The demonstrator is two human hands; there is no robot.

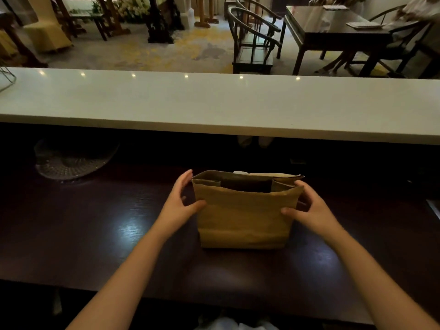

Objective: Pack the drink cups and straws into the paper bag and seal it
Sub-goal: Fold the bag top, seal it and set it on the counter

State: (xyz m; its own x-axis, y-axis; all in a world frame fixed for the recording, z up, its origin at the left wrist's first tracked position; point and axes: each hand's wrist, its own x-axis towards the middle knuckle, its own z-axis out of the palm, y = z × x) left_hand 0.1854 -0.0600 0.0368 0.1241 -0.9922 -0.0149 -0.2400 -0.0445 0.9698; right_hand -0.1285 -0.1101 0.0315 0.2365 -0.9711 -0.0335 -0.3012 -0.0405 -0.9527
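A teahouse or restaurant: a white serving counter (214,103) faces dark wooden armchairs (252,41), dining tables (333,27) and patterned carpet (166,53).

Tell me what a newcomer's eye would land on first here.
The brown paper bag stands upright mid-frame on the dark wooden table, its top not yet sealed. The left hand and right hand flank its sides, thumbs on the near face. Behind runs a long white counter.
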